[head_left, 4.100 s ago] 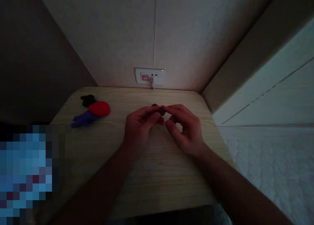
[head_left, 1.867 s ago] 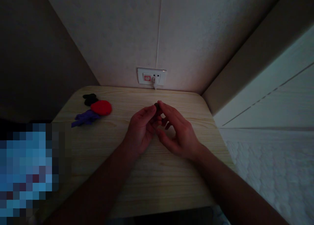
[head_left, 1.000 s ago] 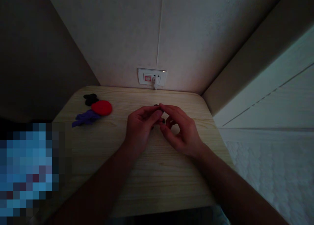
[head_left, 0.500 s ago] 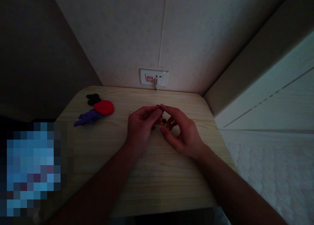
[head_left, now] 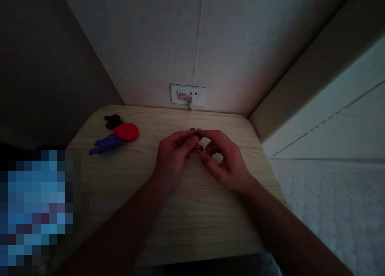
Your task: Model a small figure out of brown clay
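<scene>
Two hands pinching a dark lump over pale wood
The left hand [head_left: 172, 157] grips the small, dark, matte lump [head_left: 199, 136] above the wood-grained table [head_left: 192, 220]; the right hand [head_left: 227, 159], curled, touches it with fingertips.

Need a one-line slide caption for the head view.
Left hand and right hand around a small dark piece, above a wood-grain tabletop.

Wooden table [head_left: 195, 212] | black piece [head_left: 113, 122], red piece [head_left: 126, 132], purple piece [head_left: 107, 143]
</scene>
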Demonstrator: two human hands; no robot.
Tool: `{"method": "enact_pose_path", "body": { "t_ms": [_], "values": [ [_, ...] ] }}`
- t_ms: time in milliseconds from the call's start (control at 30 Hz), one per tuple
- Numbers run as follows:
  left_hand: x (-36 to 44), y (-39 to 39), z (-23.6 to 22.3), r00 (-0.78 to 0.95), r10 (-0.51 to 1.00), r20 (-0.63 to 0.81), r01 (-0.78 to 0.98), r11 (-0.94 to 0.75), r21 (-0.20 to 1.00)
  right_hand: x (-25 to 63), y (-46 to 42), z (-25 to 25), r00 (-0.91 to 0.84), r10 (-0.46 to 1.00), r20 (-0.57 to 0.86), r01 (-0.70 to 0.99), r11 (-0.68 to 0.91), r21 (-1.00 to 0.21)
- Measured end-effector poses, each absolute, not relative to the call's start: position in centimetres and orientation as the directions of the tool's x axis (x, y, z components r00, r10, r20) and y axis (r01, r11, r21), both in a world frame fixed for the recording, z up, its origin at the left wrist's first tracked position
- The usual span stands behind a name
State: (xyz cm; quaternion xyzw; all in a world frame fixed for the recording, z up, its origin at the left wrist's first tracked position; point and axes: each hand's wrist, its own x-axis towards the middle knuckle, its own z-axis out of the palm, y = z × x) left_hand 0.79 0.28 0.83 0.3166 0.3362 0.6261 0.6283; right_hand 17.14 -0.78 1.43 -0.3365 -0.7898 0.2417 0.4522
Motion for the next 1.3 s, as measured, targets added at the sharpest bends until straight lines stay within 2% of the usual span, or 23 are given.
{"method": "enact_pose_path", "body": {
  "t_ms": [233, 733, 1100, 1300],
  "values": [
    [0.54, 0.54, 1.14, 0.019, 0.996, -0.084, -0.671, 0.076, 0.738, 16.84, -0.83, 0.86, -0.475, 0.689, 0.548, 0.334, 0.717, -0.612],
    [0.62, 0.50, 1.14, 0.135, 0.990, -0.052, -0.706, 0.133, 0.695, 17.39, -0.85, 1.37, -0.379, 0.772, 0.510, 0.235, 0.613, -0.754],
    [0.39, 0.48, 1.62, 0.174, 0.977, -0.122, -0.743, 0.212, 0.634, 17.05, -1.08, 0.93, -0.462, 0.704, 0.540, 0.312, 0.699, -0.644],
    [0.56, 0.45, 1.78, 0.135, 0.976, -0.170, -0.758, 0.212, 0.617, 16.97, -1.15, 0.77, -0.468, 0.679, 0.566, 0.332, 0.728, -0.600]
  ]
}}
